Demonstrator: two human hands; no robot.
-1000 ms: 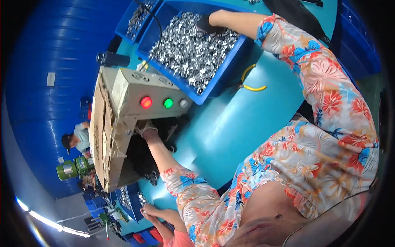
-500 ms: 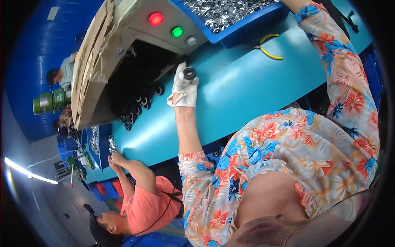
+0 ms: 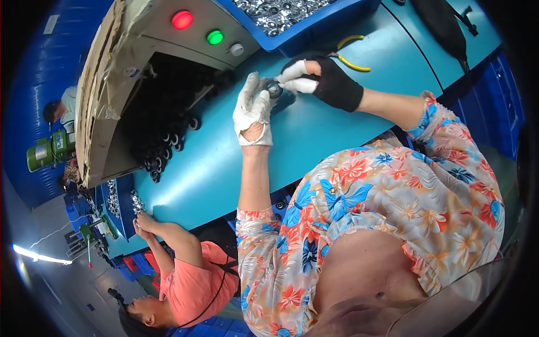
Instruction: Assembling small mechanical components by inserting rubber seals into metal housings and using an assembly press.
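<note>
My left hand point(image 3: 254, 115), in a white glove, holds a black ring point(image 3: 273, 89) between thumb and fingers, above the turquoise tabletop. From the right, my right hand point(image 3: 328, 81) meets it, wearing a black glove with white-covered fingertips. Its thumb and forefinger are pinched at the ring's edge; whatever small piece they grip is too blurred to make out. Just behind that hand lie pliers with yellow handles point(image 3: 355, 68), their jaws partly hidden by the glove.
A blue bin point(image 3: 275, 44) of shiny metal pieces stands at the far edge. Left of it, a machine housing carries a red light point(image 3: 182, 20) and a green light point(image 3: 215, 37). Black rings point(image 3: 163, 154) spill from its opening. A co-worker in a coral shirt point(image 3: 199, 278) works at lower left.
My right hand has come in from the blue bin at upper right to the ring. The left hand has turned the ring from its palm up to its fingertips.
</note>
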